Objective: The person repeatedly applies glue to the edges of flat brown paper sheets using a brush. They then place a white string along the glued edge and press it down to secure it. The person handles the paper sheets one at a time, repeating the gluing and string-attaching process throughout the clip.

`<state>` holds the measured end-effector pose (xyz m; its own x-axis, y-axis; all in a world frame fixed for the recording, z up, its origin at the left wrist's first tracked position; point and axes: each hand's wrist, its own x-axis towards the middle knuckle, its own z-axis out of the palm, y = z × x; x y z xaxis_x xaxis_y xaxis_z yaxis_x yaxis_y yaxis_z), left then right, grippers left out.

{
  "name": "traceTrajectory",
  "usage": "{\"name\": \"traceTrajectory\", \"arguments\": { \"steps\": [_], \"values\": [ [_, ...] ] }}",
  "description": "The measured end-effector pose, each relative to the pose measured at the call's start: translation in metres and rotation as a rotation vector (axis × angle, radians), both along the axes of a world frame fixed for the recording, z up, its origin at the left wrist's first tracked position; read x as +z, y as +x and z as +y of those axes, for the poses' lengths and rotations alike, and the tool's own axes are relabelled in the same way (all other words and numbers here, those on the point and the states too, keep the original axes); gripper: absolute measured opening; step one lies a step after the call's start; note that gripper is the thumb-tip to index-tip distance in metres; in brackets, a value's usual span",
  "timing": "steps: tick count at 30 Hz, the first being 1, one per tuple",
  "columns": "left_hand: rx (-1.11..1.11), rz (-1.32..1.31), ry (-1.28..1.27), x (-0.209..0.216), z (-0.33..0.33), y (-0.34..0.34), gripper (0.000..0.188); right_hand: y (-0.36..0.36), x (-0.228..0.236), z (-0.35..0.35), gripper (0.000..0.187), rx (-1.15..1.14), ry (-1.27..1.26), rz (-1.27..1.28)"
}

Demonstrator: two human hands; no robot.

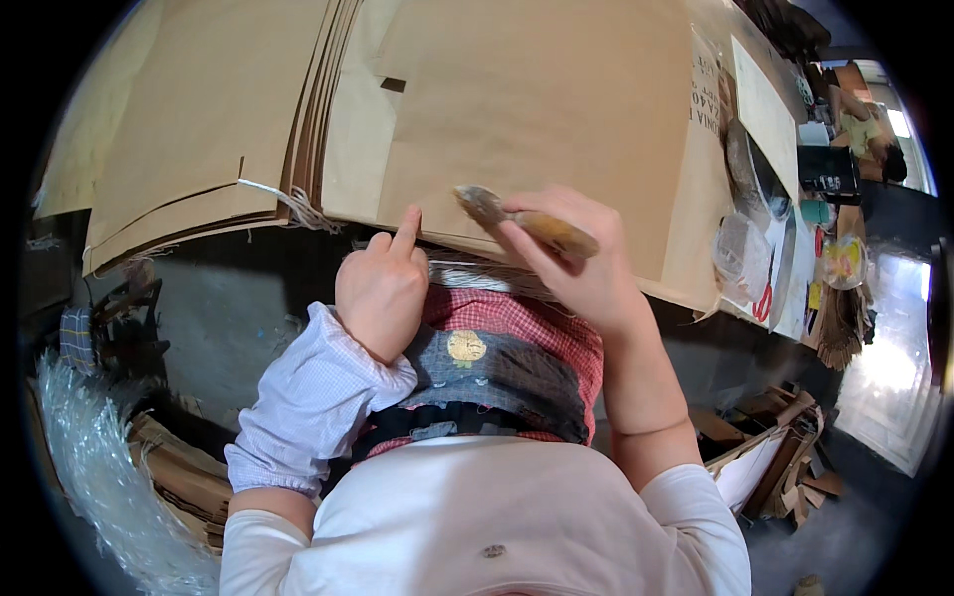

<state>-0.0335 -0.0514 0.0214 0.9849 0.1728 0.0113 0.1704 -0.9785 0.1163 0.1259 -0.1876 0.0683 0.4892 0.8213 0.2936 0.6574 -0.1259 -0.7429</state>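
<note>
1. Closed around a wooden-handled tool (pixel 552 234), the right hand (pixel 598 273) has its thumb and fingers wrapped on it. From the head view, the left hand (pixel 383 288) has its pointing finger stretched out and other fingers bent in. Its palm is hidden, so I cannot tell if it holds anything.

2. That tool is over the near part of a big brown paper sheet (pixel 537 109). It tilts, with its shiny yellow-brown end at the right and a dull, gray-brown end at the left. The dull end is too blurry to tell if it is bristles or a blade.

3. Smooth, flat and tan, the sheet lies on more brown paper. The left pointing finger is at its near edge, but I cannot tell if it is touching.

4. Big dark printed letters (pixel 708 99) run sideways along the paper at the right. On the gray cloth (pixel 527 375) at the person's waist is a yellow cartoon patch (pixel 464 345). One small dark mark (pixel 494 551) is on the white shirt (pixel 407 526), too small to read.

5. To the left is a brown paper stack (pixel 219 109) with white string (pixel 266 187) near its corner. To the right are a clear plastic tub (pixel 740 248) and red scissor handles (pixel 763 303).
</note>
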Motion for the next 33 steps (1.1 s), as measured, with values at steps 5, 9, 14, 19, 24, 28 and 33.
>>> {"name": "traceTrajectory", "arguments": {
  "steps": [5,9,14,19,24,28,33],
  "values": [
    [0.015,-0.032,-0.035,-0.004,-0.003,0.005,0.008,-0.007,0.010,-0.002,0.010,-0.042,-0.040,0.054],
    [0.030,-0.025,-0.038,-0.007,-0.005,0.004,0.006,-0.012,-0.003,-0.001,0.008,-0.175,-0.028,0.217],
    [0.053,-0.009,-0.047,-0.005,-0.009,0.005,0.006,0.018,-0.001,-0.058,0.011,-0.431,-0.200,0.177],
    [0.060,-0.027,-0.054,-0.003,-0.010,0.006,0.006,0.038,0.001,-0.106,0.016,-0.592,-0.381,-0.081],
    [0.043,0.062,0.037,0.000,-0.012,0.008,0.006,0.052,-0.009,-0.101,0.021,-0.630,-0.492,-0.261],
    [0.057,0.098,0.023,0.007,-0.015,0.011,0.008,0.066,0.015,-0.123,0.023,-0.754,-0.268,0.128],
    [0.088,0.074,-0.059,0.005,-0.016,0.011,0.013,0.111,0.024,-0.217,0.010,-0.963,0.529,0.178]
  ]
}}
